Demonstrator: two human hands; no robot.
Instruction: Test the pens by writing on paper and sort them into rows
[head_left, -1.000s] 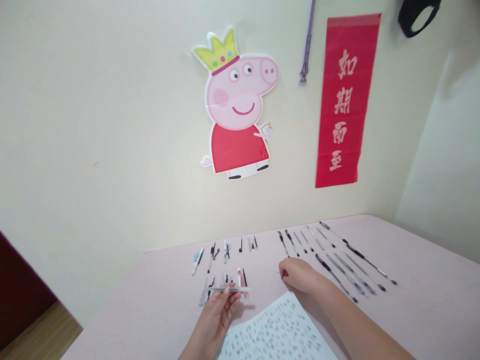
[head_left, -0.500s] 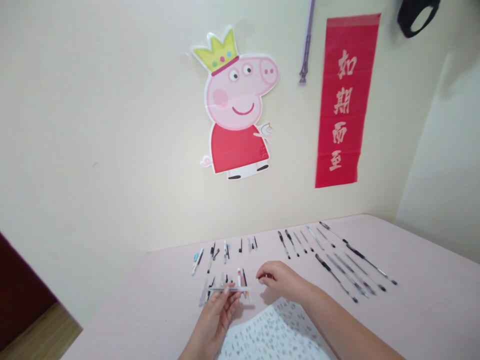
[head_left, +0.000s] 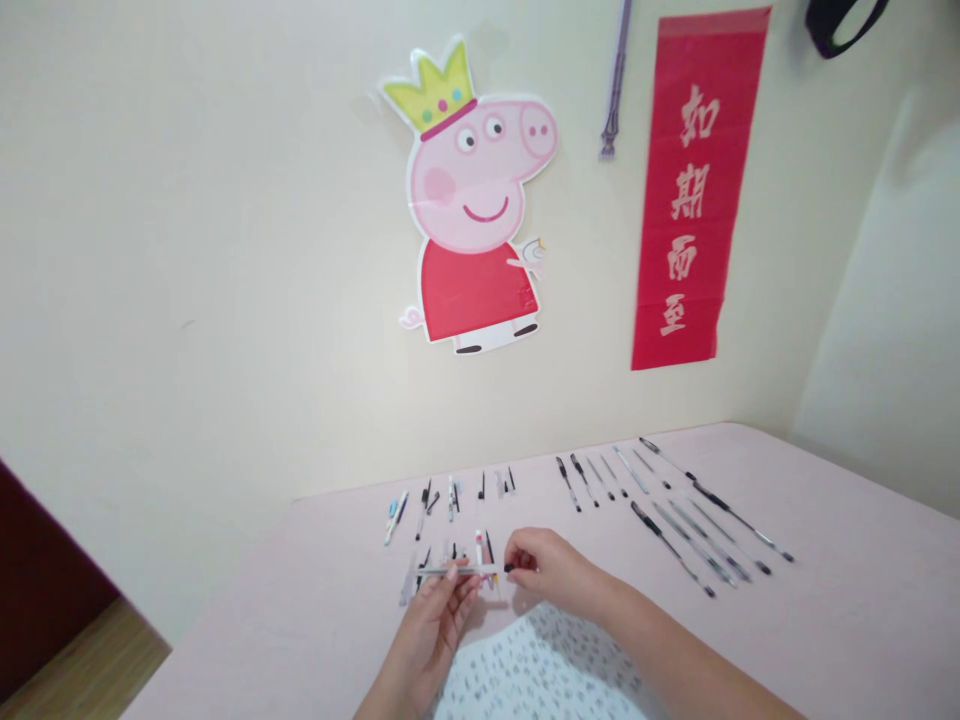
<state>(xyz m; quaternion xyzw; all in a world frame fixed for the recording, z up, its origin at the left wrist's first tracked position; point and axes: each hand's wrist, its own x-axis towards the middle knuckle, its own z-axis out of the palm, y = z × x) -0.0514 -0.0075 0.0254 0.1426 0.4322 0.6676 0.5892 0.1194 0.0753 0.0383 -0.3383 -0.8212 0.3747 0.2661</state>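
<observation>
My left hand point(head_left: 435, 615) is closed on a thin, clear pen barrel point(head_left: 480, 569), held level above the table with its right end pointing at my other hand. A small black pen cap point(head_left: 508, 568) is pinched in the fingers of my right hand point(head_left: 551, 562), a short gap from the barrel's end. Behind and under the left hand lie pen parts, among them a white-and-red piece point(head_left: 479, 545) and a black stick point(head_left: 490, 546). Some of these are hidden by the fingers.
Pink cloth covers the table point(head_left: 300, 590). Pen parts lie in small groups at the back left, including a blue-and-white pen point(head_left: 396, 518). Several pens, such as a black-gripped one point(head_left: 671, 548), lie on the right. Patterned white fabric point(head_left: 540, 665) is at the near edge.
My right hand has moved slightly left, bringing the black cap close to the barrel's right end. The left hand keeps its hold on the barrel. The view has shifted slightly.
</observation>
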